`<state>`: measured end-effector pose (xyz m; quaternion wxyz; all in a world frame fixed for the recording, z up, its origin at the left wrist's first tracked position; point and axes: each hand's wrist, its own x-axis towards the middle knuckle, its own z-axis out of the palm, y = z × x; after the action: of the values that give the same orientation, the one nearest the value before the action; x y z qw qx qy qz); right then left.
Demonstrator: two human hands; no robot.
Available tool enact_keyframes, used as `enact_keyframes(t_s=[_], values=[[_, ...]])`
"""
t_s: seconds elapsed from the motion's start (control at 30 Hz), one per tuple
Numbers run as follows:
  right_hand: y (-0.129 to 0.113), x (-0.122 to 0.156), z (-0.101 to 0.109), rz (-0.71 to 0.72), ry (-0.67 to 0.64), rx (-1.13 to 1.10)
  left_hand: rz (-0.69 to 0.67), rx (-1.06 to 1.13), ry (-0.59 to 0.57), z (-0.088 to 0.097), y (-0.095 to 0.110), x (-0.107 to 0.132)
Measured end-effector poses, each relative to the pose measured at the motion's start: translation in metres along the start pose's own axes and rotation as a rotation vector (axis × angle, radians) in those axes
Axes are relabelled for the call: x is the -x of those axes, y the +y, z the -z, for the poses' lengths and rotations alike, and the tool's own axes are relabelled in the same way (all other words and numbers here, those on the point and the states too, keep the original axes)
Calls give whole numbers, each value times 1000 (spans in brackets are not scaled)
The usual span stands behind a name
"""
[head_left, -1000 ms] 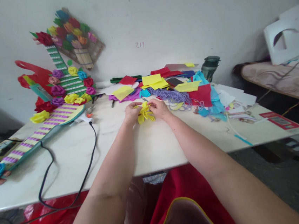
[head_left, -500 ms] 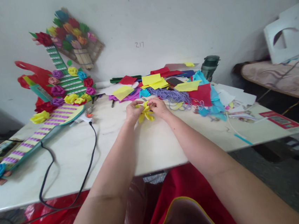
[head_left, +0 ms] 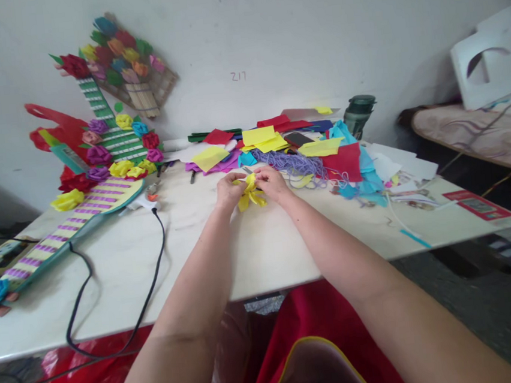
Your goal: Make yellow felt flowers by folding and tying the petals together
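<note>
Faces a pale wall (head_left: 231,31) across a whitish tabletop (head_left: 188,246), with both forearms (head_left: 196,281) stretched forward over the near edge. Pinches a bunched yellow paper-like piece (head_left: 251,199) at its left side with the left hand (head_left: 229,191) and at its upper right with the right hand (head_left: 271,184), so directly between the hands and about equally near to either. Too crumpled to give a sure long axis, but fanning in loose strips downward from the fingers and back toward the body; cannot tell whether touching the tabletop. Just beyond the hands, includes yellow sheets (head_left: 259,136), tangled purple yarn (head_left: 286,161) and blue crumpled scraps (head_left: 369,174) in one long heap, then, farther right, a dark green bottle (head_left: 359,115). Well left of the hands, includes a purple-striped board (head_left: 85,211) with paper flowers (head_left: 67,200) around it and, closer to the body, a black cable (head_left: 155,273) drooping over the near edge. Far right, shows a patterned cushion-like surface (head_left: 467,135) beyond the tabletop
</note>
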<state>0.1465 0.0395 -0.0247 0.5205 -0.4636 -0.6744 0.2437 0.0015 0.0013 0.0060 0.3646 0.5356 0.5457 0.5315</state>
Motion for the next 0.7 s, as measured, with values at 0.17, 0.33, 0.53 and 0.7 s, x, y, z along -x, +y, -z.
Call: enact_keyframes(t_s=[0.17, 0.33, 0.53, 0.7], values=[[-5, 3, 1, 55, -1, 38, 84, 27, -39, 2, 2, 3], [-10, 6, 2, 86, -6, 58, 94, -23, -98, 3, -2, 2], [-11, 5, 2, 103, -1, -13, 138, -23, -55, 1, -7, -3], [-16, 7, 3, 144, -41, -64, 187, 75, -40, -1, -14, -7]])
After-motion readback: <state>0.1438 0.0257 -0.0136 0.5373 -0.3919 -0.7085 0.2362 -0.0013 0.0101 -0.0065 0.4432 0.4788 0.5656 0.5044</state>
